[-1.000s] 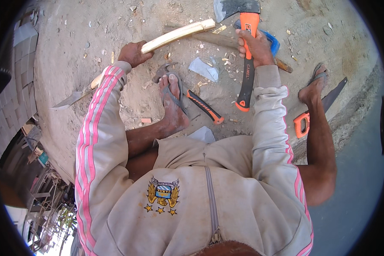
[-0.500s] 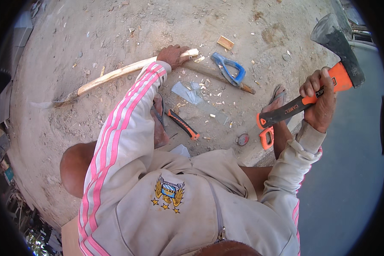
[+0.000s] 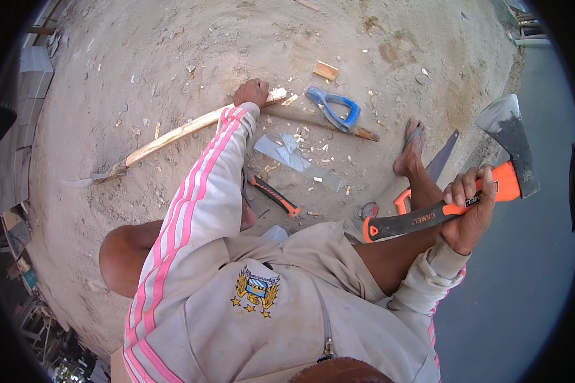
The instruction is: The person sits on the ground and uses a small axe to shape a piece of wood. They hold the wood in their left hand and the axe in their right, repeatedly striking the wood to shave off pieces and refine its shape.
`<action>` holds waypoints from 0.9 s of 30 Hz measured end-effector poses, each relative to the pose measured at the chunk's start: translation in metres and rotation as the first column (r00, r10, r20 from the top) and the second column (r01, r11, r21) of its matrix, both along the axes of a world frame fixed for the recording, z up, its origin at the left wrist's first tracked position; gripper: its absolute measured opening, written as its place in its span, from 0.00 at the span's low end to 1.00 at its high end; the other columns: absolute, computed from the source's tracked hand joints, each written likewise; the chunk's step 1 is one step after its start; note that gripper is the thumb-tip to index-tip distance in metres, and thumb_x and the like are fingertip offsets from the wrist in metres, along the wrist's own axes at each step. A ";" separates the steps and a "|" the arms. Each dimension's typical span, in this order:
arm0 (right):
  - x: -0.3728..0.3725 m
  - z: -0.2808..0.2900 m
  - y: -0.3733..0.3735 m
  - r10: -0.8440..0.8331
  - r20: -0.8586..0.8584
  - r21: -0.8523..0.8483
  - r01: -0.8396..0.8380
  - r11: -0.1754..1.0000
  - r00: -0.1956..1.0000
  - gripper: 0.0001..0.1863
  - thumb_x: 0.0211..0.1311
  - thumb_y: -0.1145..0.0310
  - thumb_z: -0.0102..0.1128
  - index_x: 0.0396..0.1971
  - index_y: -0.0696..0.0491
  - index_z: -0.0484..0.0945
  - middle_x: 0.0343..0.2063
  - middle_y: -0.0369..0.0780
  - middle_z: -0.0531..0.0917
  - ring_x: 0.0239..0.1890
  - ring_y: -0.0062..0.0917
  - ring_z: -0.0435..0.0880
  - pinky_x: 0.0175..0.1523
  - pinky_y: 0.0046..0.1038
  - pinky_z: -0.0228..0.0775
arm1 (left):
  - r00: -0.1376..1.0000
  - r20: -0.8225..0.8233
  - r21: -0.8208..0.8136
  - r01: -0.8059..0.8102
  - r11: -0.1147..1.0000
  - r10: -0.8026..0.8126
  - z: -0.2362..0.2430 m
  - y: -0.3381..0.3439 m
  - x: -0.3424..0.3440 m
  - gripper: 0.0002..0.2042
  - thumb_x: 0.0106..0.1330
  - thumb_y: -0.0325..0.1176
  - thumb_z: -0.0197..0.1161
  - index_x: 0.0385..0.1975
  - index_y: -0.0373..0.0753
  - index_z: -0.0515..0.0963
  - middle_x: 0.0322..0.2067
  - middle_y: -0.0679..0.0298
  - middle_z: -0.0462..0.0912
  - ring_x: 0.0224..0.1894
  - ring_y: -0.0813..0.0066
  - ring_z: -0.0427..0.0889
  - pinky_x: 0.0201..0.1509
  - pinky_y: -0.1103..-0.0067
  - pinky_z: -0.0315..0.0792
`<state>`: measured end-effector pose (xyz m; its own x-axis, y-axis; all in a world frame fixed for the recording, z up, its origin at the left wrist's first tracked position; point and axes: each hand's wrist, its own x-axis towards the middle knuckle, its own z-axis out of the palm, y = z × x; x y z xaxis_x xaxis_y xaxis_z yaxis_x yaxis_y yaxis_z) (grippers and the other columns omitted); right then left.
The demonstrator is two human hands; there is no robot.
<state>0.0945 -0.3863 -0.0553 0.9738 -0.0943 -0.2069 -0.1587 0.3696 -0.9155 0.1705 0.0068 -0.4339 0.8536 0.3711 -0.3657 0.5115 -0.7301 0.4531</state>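
My left hand point(image 3: 252, 93) is closed on the upper end of a pale, shaved wooden shaft point(image 3: 185, 132), which lies slanted on the dirt with a metal blade at its lower left end. A darker wooden stick point(image 3: 294, 113) lies beside it, near a blue D-shaped handle point(image 3: 351, 113). My right hand point(image 3: 469, 207) grips an orange and black axe point(image 3: 514, 143) by its handle, held at the right with the head pointing rightward. An orange and black hammer handle point(image 3: 275, 195) shows below the shaft; its head is hidden by my left arm.
A handsaw point(image 3: 441, 156) lies behind my right leg, with a small round red object point(image 3: 368, 210) nearby. Clear sheet scraps point(image 3: 281, 153), wood chips and a small wooden block point(image 3: 326, 70) are on the dirt. A smooth grey surface point(image 3: 505, 293) runs along the right; stacked pale blocks point(image 3: 32, 102) stand far left.
The axe has moved from upper centre out to the right and down, still in my right hand. My left hand has shifted rightward along with the wooden shaft.
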 end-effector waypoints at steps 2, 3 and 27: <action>-0.001 0.004 -0.006 0.038 0.023 0.105 -0.040 0.994 0.999 0.08 0.76 0.62 0.53 0.41 0.50 0.69 0.20 0.31 0.68 0.17 0.15 0.70 0.24 0.23 0.70 | 0.980 0.123 -0.124 0.175 0.977 -0.160 -0.008 0.025 -0.002 0.21 0.65 0.51 0.52 0.43 0.44 0.86 0.47 0.49 0.85 0.49 0.49 0.84 0.55 0.60 0.75; -0.002 0.006 -0.009 0.046 0.036 0.120 -0.050 0.991 0.998 0.08 0.76 0.62 0.53 0.41 0.50 0.69 0.20 0.31 0.68 0.17 0.15 0.70 0.25 0.23 0.72 | 0.952 0.190 -0.193 0.277 0.941 -0.241 -0.005 0.030 -0.005 0.20 0.67 0.49 0.53 0.46 0.43 0.84 0.46 0.50 0.86 0.50 0.48 0.83 0.56 0.64 0.75; -0.012 0.011 0.031 0.061 0.408 -0.344 0.091 0.935 0.911 0.11 0.66 0.71 0.59 0.45 0.55 0.69 0.28 0.35 0.72 0.24 0.16 0.70 0.29 0.21 0.66 | 0.891 0.273 -0.115 0.404 0.907 -0.362 0.309 0.145 -0.099 0.33 0.64 0.54 0.67 0.62 0.40 0.66 0.38 0.60 0.79 0.34 0.70 0.80 0.38 0.70 0.76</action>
<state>0.0829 -0.3551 -0.0439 0.9618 -0.1009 0.2544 0.2571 0.0153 -0.9663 0.0714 0.1514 -0.1249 0.9860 -0.0502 -0.1588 0.0675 -0.7513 0.6565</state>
